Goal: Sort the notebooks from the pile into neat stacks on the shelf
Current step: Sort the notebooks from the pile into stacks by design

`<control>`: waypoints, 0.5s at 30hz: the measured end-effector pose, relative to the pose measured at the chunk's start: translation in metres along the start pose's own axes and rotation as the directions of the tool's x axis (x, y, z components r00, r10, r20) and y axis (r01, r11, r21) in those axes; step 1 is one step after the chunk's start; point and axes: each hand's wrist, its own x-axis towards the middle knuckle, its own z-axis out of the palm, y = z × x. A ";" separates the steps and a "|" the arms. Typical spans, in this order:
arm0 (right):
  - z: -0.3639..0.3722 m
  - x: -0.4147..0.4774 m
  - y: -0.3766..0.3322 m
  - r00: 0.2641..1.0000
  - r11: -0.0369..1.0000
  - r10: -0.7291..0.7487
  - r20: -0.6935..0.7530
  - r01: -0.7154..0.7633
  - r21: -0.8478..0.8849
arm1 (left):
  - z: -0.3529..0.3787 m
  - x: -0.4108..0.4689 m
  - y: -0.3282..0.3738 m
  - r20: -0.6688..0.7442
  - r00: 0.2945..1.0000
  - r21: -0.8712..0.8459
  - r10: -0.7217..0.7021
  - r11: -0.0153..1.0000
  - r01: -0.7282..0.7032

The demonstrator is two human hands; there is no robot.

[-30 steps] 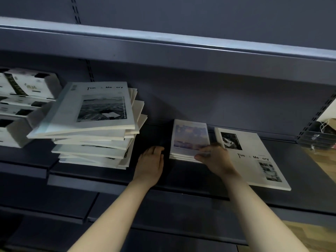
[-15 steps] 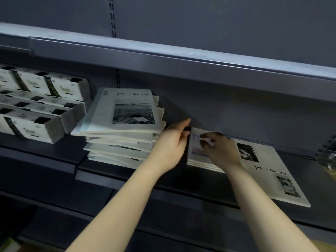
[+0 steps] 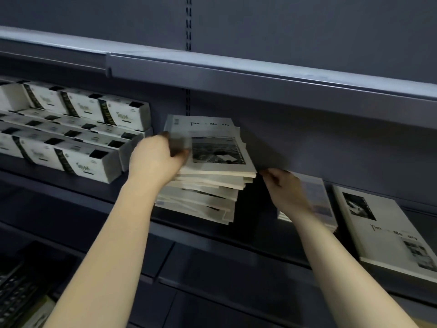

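Shelf (image 3: 236, 235), dark metal, middle tier. Item: pile (image 3: 208, 185) of notebooks, uneven and fanned, standing at the centre of the shelf. Top notebook (image 3: 217, 150), pale cover with a black-and-white photo, lies askew on the pile. Left hand (image 3: 156, 159) is at its left edge, fingers bent over onto the cover and gripping it; blurred. Right hand (image 3: 286, 192), fingers curled, is just right of the pile, in front of a small stack (image 3: 319, 202); whether it holds anything cannot be told. Large notebook (image 3: 387, 230) lies flat beside that stack, far right. White boxes (image 3: 71, 138), in rows, left of the pile.
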 end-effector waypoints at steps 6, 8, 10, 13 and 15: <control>0.020 -0.001 -0.008 0.995 0.995 0.101 -0.001 -0.101 0.007 | -0.002 0.005 0.000 0.042 0.995 0.116 -0.091 0.990 0.085; 0.022 -0.004 -0.008 0.994 0.994 0.106 -0.008 -0.106 0.003 | -0.004 0.008 0.002 0.062 0.992 0.149 -0.109 0.984 0.099; 0.022 -0.006 -0.006 0.994 0.994 0.107 -0.007 -0.107 -0.005 | -0.006 0.011 0.003 0.071 0.992 0.155 -0.109 0.983 0.097; 0.019 -0.011 -0.003 0.994 0.994 0.108 -0.006 -0.108 -0.008 | -0.008 0.011 0.007 0.094 0.987 0.106 -0.127 0.988 0.116; 0.016 -0.013 -0.001 0.994 0.994 0.112 -0.006 -0.112 0.005 | -0.009 0.009 0.010 0.138 0.980 0.078 -0.140 0.988 0.131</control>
